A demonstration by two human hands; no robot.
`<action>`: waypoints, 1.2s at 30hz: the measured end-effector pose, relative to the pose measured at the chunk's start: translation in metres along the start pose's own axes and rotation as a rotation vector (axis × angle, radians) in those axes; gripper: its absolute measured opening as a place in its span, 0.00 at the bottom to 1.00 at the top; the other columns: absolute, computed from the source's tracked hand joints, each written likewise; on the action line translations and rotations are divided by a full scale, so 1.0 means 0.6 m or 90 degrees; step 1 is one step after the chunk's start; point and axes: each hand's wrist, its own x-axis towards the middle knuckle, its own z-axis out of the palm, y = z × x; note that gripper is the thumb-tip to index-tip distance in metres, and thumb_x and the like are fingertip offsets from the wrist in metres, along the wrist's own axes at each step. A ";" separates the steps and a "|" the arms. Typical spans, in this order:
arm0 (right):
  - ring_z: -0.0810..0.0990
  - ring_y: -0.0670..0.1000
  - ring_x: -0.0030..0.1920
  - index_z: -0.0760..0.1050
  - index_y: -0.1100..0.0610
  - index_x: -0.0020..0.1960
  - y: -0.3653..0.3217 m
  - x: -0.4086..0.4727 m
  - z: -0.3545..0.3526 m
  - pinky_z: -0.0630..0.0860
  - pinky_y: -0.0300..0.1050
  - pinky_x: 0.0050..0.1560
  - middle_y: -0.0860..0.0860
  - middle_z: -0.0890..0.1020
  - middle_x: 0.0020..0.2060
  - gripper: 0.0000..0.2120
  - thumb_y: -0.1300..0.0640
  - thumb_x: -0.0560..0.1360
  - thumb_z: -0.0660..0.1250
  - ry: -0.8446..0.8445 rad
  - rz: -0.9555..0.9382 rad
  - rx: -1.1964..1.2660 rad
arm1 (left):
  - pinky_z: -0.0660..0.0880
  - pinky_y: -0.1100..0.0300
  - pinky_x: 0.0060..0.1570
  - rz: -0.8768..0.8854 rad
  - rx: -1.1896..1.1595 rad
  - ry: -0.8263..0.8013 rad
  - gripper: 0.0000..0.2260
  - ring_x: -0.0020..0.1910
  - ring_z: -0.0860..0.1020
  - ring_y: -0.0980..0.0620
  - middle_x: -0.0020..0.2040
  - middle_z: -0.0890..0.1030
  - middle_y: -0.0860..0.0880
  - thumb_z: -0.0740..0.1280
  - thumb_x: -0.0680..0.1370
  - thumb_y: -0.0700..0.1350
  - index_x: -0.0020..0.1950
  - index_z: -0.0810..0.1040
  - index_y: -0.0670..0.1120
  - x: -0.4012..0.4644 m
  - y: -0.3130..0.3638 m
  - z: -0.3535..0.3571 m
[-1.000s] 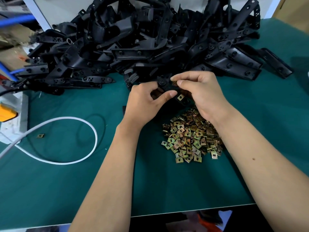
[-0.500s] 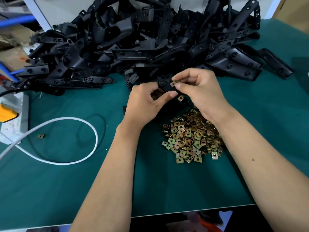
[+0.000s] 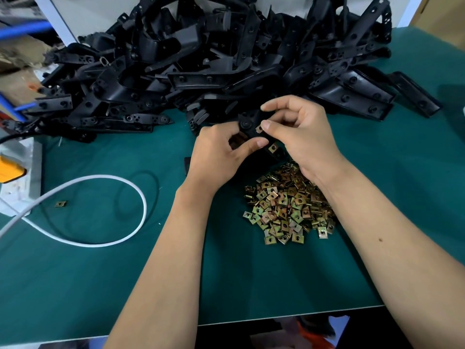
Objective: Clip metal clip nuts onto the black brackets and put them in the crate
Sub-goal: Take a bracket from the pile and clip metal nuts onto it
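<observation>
holding a black bracket (image 3: 249,127) between both hands above the green table (image 3: 251,285), just in front of the big heap of black brackets (image 3: 201,66). left hand (image 3: 219,157) has fingers curled under the bracket with the thumb laid across its near edge, gripping it. right hand (image 3: 299,132) pinches a metal clip nut (image 3: 259,128) between thumb and forefinger, clip touching the bracket edge; cannot tell if it is fully seated. a second clip nut (image 3: 273,147) sits on the bracket lower down, between the two hands. loose pile of clip nuts (image 3: 286,207) lies on the table just below the hands, partly under the right wrist. heap of brackets spans the back of the table from left edge to right side. one stray clip nut (image 3: 60,204) lies well apart on the left, inside the loop of a white cable (image 3: 141,197). white power strip (image 3: 22,172) with a yellow part at the far left edge, the cable running from it. crate is not visible in this view.
</observation>
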 end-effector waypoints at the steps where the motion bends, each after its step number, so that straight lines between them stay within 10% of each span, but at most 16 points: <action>1: 0.84 0.47 0.42 0.83 0.50 0.55 -0.001 0.000 0.000 0.79 0.44 0.54 0.50 0.87 0.39 0.10 0.60 0.75 0.74 -0.003 -0.004 0.003 | 0.71 0.62 0.32 0.005 0.002 0.003 0.11 0.33 0.76 0.56 0.34 0.81 0.56 0.73 0.75 0.61 0.48 0.85 0.55 0.000 0.000 0.000; 26: 0.80 0.48 0.39 0.82 0.55 0.56 -0.005 -0.003 0.004 0.79 0.39 0.46 0.55 0.83 0.37 0.10 0.64 0.77 0.72 -0.068 -0.018 -0.013 | 0.73 0.55 0.39 0.030 0.068 -0.018 0.18 0.41 0.78 0.53 0.43 0.82 0.56 0.69 0.78 0.62 0.56 0.83 0.48 -0.001 0.006 0.004; 32: 0.85 0.46 0.49 0.83 0.55 0.54 0.002 -0.002 0.016 0.80 0.43 0.57 0.52 0.87 0.44 0.07 0.55 0.83 0.67 0.030 0.039 0.018 | 0.66 0.57 0.35 -0.069 0.055 0.008 0.17 0.36 0.75 0.55 0.38 0.79 0.54 0.68 0.80 0.60 0.52 0.80 0.45 0.006 0.001 0.016; 36: 0.84 0.40 0.50 0.85 0.52 0.54 0.004 0.001 0.003 0.78 0.37 0.55 0.45 0.87 0.46 0.07 0.51 0.78 0.73 -0.042 0.028 -0.110 | 0.78 0.49 0.46 -0.150 0.013 0.054 0.22 0.46 0.81 0.49 0.46 0.83 0.51 0.69 0.79 0.60 0.67 0.72 0.49 0.005 -0.007 0.012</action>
